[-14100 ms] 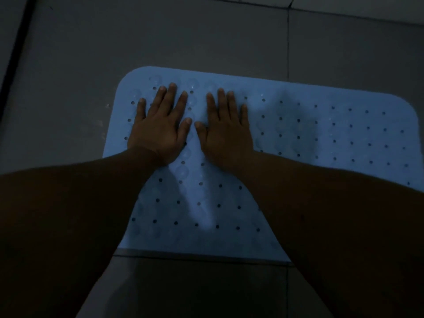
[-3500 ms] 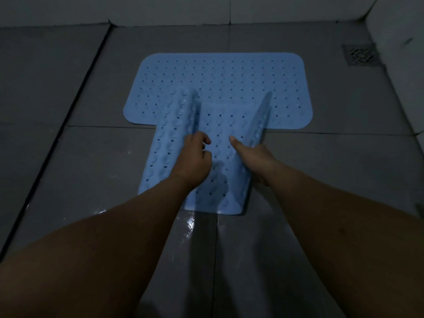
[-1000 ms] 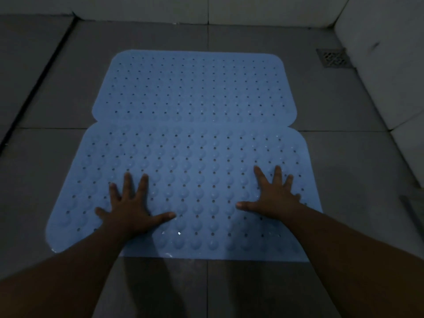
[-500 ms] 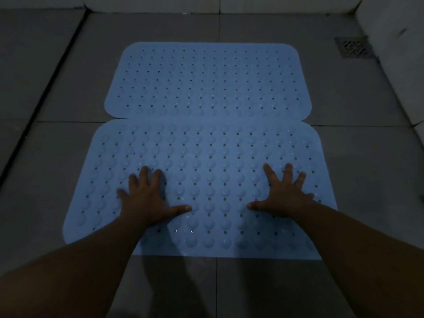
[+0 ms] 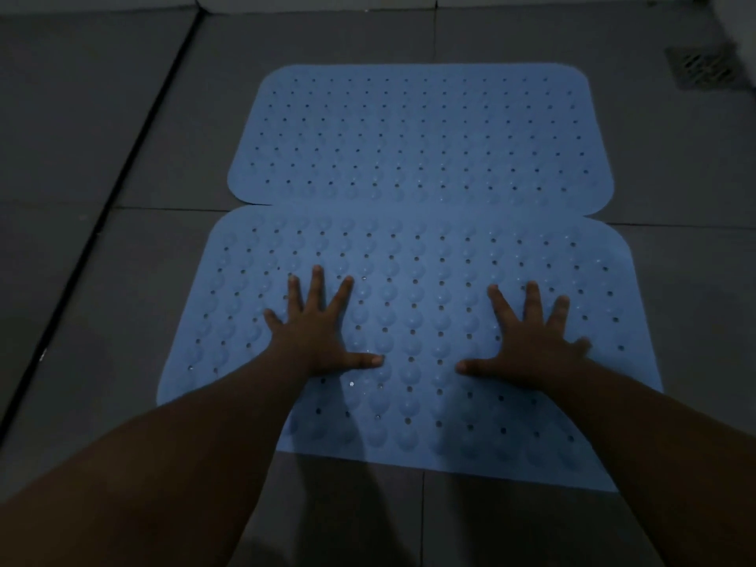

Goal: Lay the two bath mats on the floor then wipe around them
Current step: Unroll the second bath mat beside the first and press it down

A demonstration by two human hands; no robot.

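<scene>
Two light blue bath mats with small holes lie flat on the grey tiled floor, long edges meeting. The far mat [image 5: 421, 133] lies toward the wall. The near mat [image 5: 409, 255] shows rows of round suction bumps. My left hand [image 5: 315, 329] rests palm down on the near mat's left half, fingers spread. My right hand [image 5: 532, 337] lies palm down on its right half, fingers spread too. Neither hand holds anything. My forearms hide parts of the near mat's front edge.
Grey floor tiles [image 5: 102, 157] surround the mats, with a dark grout line [image 5: 102, 214] running diagonally at the left. A metal floor drain [image 5: 703, 67] sits at the far right by the wall. A pale wall base [image 5: 327, 2] runs along the top.
The second mat has been unrolled and laid flat in front of the first. Over the last second my hands have slid a little inward on it while staying flat.
</scene>
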